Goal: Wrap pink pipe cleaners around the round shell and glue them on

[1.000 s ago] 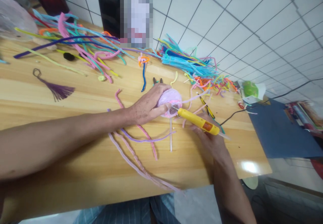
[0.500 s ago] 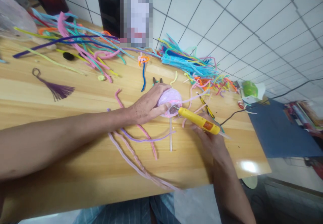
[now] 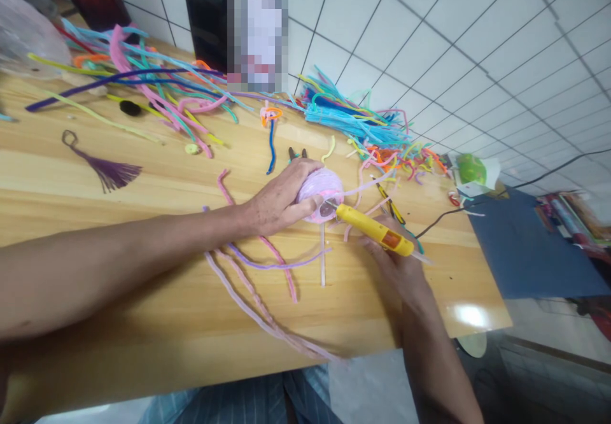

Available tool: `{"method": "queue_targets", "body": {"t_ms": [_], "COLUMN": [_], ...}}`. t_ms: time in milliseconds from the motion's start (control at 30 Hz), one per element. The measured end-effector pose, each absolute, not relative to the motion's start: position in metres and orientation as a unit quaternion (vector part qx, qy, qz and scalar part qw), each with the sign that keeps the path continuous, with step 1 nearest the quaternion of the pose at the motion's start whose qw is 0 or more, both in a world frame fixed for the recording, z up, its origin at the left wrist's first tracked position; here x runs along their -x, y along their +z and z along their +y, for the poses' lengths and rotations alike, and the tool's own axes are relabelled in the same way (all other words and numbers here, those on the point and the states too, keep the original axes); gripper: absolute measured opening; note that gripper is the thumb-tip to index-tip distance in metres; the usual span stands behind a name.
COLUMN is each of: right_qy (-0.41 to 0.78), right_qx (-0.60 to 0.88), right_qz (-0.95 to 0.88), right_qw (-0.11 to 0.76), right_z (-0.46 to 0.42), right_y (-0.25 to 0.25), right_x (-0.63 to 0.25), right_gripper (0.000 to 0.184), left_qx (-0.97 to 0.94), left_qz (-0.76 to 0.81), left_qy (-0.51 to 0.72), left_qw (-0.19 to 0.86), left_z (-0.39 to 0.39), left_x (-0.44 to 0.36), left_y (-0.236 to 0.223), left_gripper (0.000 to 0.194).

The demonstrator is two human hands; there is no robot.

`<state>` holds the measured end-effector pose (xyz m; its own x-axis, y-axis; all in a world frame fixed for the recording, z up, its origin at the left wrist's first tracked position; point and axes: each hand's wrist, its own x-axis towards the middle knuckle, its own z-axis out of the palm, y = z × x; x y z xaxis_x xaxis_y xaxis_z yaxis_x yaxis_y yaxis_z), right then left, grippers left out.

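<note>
My left hand (image 3: pixel 289 201) is closed round a ball wound with pale lilac pipe cleaner (image 3: pixel 321 183), thumb on its near side. A pink ring and a dark round patch show on the side of the ball facing me. In my right hand (image 3: pixel 394 255) is a yellow hot glue gun (image 3: pixel 375 228), its metal nozzle at the dark patch; I cannot tell if it touches. A clear glue stick (image 3: pixel 422 258) juts from the gun's back end. One loose lilac strand (image 3: pixel 367 184) runs off the ball to the right. Another glue stick (image 3: pixel 323 265) lies on the table just below the ball.
Pink and purple pipe cleaners (image 3: pixel 281 265) lie by my left forearm. Behind are a blue bundle of pipe cleaners (image 3: pixel 353 118), a mixed heap (image 3: pixel 162 86), and a purple tassel (image 3: pixel 112 170). A yellow cutter (image 3: pixel 389 201) and the black cord (image 3: pixel 439 217) are beyond my right hand.
The glue gun has dipped very slightly at its back end, its nozzle still at the ball. My left hand and the ball keep their place.
</note>
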<state>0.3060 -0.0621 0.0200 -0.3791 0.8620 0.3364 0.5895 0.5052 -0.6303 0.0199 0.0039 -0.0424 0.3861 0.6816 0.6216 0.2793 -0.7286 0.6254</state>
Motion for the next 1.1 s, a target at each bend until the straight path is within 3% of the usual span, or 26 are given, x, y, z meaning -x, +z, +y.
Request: {"method": "queue_targets", "body": {"t_ms": [1100], "right_qy": [0.191], "right_qx": [0.459], "right_qz": [-0.807], "right_qw": [0.319], "right_z": [-0.0643], "right_y": [0.0206], "right_x": [-0.3061], "right_gripper": [0.011], "left_qx": [-0.799], "left_qz": [0.303], "left_qy": [0.467], "left_qw": [0.226], "left_z": [0.0027], "left_x": [-0.0209], "left_y": [-0.0405], "left_gripper": [0.050]}}
